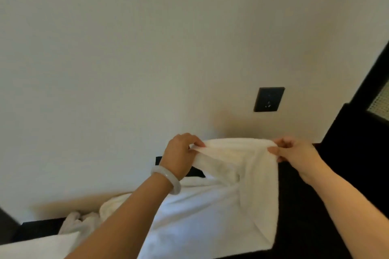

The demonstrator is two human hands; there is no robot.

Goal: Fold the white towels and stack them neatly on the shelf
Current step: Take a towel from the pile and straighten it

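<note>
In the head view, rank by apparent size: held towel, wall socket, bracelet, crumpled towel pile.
1. Held towel
2. Crumpled towel pile, partly hidden
3. Wall socket and bracelet: look alike; the bracelet is nearer the camera, so unranked.

Nothing readable is showing anywhere: no words, brands or numbers; the dark wall socket plate (269,99) is presenting only its pin holes, too blurred for any marking to be made out
</note>
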